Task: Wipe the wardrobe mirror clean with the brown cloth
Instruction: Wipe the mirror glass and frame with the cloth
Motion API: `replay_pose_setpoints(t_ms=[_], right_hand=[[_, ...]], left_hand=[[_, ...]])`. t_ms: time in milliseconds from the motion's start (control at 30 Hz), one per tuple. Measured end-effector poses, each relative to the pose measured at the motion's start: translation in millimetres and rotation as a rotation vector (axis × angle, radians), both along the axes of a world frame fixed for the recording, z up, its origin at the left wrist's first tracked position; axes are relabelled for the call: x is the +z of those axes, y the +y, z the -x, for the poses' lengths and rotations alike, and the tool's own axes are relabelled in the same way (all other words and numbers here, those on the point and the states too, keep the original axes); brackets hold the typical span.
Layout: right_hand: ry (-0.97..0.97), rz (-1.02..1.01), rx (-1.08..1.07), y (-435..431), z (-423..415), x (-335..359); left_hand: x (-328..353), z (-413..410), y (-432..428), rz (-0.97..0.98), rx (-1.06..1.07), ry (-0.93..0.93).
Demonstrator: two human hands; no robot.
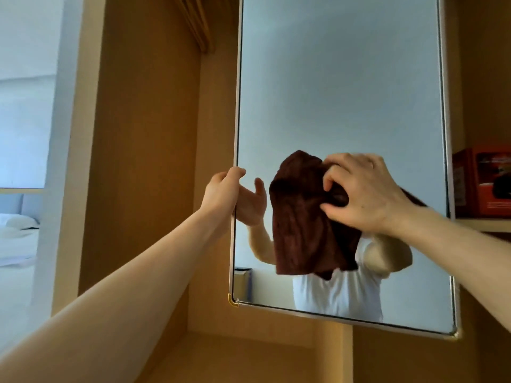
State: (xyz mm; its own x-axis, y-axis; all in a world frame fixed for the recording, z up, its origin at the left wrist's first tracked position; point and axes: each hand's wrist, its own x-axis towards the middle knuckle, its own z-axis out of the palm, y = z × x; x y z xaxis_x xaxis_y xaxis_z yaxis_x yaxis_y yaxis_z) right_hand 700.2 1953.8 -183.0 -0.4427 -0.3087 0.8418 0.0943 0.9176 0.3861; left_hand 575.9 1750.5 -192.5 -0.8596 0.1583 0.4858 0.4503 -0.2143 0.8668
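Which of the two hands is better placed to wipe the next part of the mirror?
The right hand: it grips the brown cloth at the mirror. The left hand holds the mirror's left edge, with no cloth.

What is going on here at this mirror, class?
A person is cleaning the wardrobe mirror. The right hand grips a bunched brown cloth and holds it against the lower half of the glass. The left hand holds the mirror's left edge, apparently to steady it. A red box sits on a shelf to the right.
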Motion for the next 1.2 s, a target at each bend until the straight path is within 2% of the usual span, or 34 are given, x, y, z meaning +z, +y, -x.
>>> replay_pose_setpoints(t_ms=[100,200,267,333,433,533,600,667,733,867,967,1100,1200], right_hand=[[0.088,-0.017,-0.139,-23.0,3.4,52.8],[0.128,0.083,-0.326,-51.8,21.6,89.6],[0.127,0.172,-0.365,-67.5,35.8,88.0],[0.079,0.23,-0.284,-76.3,52.4,64.7],[0.014,0.185,-0.1,-89.1,73.8,2.4],[-0.053,0.067,-0.137,-101.6,82.9,-69.4],[-0.049,-0.017,-0.181,-95.8,83.3,-90.9],[-0.042,-0.134,-0.144,-82.3,79.3,-73.3],[-0.038,-0.243,-0.12,-69.7,75.7,-35.7],[0.071,-0.085,-0.197,-65.4,74.1,50.6],[0.153,0.021,-0.214,-72.6,76.6,65.0],[0.211,-0.004,-0.141,-75.3,78.8,-2.4],[0.077,-0.169,-0.08,-68.8,71.2,-82.1]], left_hand=[[7.2,-1.2,-4.3,0.059,-0.118,-0.082],[3.3,1.9,-3.3,0.095,-0.205,-0.144],[-1.4,8.4,-1.5,0.097,-0.212,-0.152],[-5.7,16.8,-2.3,0.085,-0.231,-0.147],[-9.4,23.1,-3.8,-0.015,-0.267,-0.088],[-13.6,26.8,-7.3,-0.14,-0.36,-0.188],[-16.1,28.5,-13.7,-0.118,-0.419,-0.199],[-15.7,30.5,-13.7,-0.101,-0.445,-0.189],[-14.7,29.5,-9.2,-0.121,-0.383,-0.184],[-12.7,31.5,-5.3,-0.056,-0.282,-0.186],[-12.2,31.8,-8.7,-0.05,-0.235,-0.236],[-14.0,25.1,-15.7,-0.099,-0.309,-0.229],[-13.0,17.3,-18.0,-0.14,-0.375,-0.253]])
